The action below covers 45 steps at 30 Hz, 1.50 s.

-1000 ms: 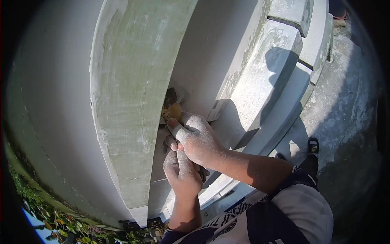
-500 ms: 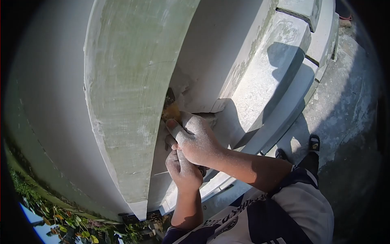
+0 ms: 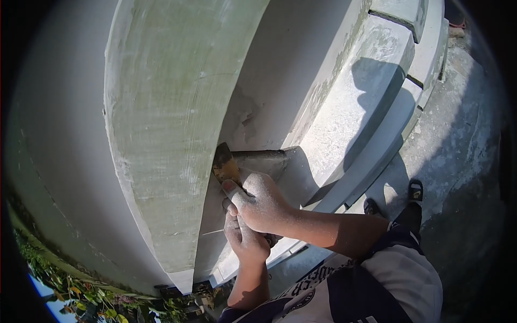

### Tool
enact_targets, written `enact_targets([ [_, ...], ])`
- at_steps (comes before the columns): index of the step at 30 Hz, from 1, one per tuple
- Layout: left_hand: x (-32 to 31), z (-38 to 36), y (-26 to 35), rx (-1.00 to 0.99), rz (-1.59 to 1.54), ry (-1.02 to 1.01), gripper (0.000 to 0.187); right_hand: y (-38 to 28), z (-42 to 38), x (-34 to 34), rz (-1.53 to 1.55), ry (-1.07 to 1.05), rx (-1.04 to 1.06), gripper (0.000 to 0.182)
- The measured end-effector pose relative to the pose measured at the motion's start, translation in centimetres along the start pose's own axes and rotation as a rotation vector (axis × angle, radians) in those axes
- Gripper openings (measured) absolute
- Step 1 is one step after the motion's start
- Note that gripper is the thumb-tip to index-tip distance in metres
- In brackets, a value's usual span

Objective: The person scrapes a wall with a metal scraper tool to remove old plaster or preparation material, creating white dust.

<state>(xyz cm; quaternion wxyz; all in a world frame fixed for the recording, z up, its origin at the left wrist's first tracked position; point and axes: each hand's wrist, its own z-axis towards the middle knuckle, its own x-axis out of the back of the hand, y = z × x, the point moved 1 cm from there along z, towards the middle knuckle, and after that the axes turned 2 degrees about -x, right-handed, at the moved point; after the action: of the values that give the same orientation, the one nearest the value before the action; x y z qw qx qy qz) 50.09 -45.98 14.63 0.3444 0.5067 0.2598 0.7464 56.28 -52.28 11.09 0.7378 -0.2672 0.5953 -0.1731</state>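
Note:
My right hand (image 3: 264, 202) is closed around a hand tool with a dark, flat head and a worn yellow-orange section (image 3: 227, 170). Its thumb lies along the tool, and pale dust coats the fingers and forearm. Just below it, my left hand (image 3: 246, 239) is closed too, pressed up against the right hand, with the tool's lower part hidden inside the grip. Something dark (image 3: 273, 239) pokes out beside the left wrist. The tool's head lies right at the edge of a long greenish-grey plastered panel (image 3: 167, 129), over a shadowed recess (image 3: 253, 116).
White stepped ledges (image 3: 350, 102) run along the right side, crossed by a head-shaped shadow. Beyond them is a concrete floor (image 3: 441, 124), where my sandalled foot (image 3: 415, 189) stands. Leafy plants (image 3: 86, 296) grow at the lower left.
Both hands and the tool have moved down the view along the panel's edge, towards me. More of the tool's dark head and of the recess behind it now shows.

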Motion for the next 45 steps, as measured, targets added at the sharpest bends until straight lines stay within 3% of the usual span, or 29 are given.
enact_targets([
  [2, 0.8, 0.3, 0.6, 0.085, -0.008, -0.099, 0.019, -0.2, 0.8, 0.1, -0.044, -0.032, -0.036, 0.020],
  [5, 0.4, 0.5, 0.0, -0.094, 0.157, -0.112, 0.023, -0.6, 0.4, 0.2, 0.168, -0.015, -0.069, 0.023],
  [7, 0.1, -0.1, -0.2, -0.085, 0.184, -0.126, 0.030, -0.4, -0.8, 0.5, 0.325, 0.008, -0.091, 0.025],
  [10, -0.8, -1.4, -0.5, -0.010, 0.194, -0.152, 0.028, 0.2, -2.4, 1.2, 0.500, 0.040, -0.119, 0.026],
  [13, -0.4, -1.5, -0.2, 0.194, 0.181, -0.208, 0.029, 1.0, -2.5, 1.7, 0.570, 0.044, -0.131, 0.024],
  [20, -1.6, 0.3, 0.3, 0.075, 0.268, -0.182, 0.030, -0.1, -0.7, 2.4, 0.364, 0.095, -0.162, 0.023],
  [23, -1.3, -0.1, -0.7, 0.016, 0.282, -0.156, 0.028, 0.4, -1.2, 1.9, 0.454, 0.132, -0.145, 0.023],
  [28, -1.6, 1.3, 0.7, 0.139, 0.218, -0.201, 0.024, -1.5, 0.1, 2.5, 0.300, 0.154, -0.188, 0.019],
  [29, -1.4, 1.3, 0.6, 0.143, 0.227, -0.222, 0.024, -1.2, -0.2, 2.4, 0.384, 0.129, -0.168, 0.020],
  [34, -1.7, 0.1, -0.9, -0.009, 0.220, -0.185, 0.028, 0.0, -0.7, 2.4, 0.427, 0.080, -0.156, 0.020],
  [36, -1.9, 0.4, -1.1, 0.121, 0.202, -0.241, 0.028, -0.9, -0.2, 3.1, 0.454, 0.069, -0.214, 0.021],
  [38, -1.4, 0.0, -1.6, 0.124, 0.203, -0.243, 0.027, -0.3, -0.7, 3.1, 0.396, 0.084, -0.210, 0.021],
  [40, -1.7, -0.4, -2.2, -0.039, 0.205, -0.190, 0.025, 0.4, -1.1, 2.9, 0.358, 0.118, -0.211, 0.021],
  [41, -2.4, -0.4, -2.1, 0.060, 0.048, -0.141, 0.024, 0.1, -0.7, 3.2, 0.379, 0.055, -0.205, 0.023],
  [45, -2.5, 0.9, -0.8, 0.061, 0.110, -0.210, 0.026, -1.2, -0.3, 3.2, 0.351, 0.102, -0.123, 0.023],
])
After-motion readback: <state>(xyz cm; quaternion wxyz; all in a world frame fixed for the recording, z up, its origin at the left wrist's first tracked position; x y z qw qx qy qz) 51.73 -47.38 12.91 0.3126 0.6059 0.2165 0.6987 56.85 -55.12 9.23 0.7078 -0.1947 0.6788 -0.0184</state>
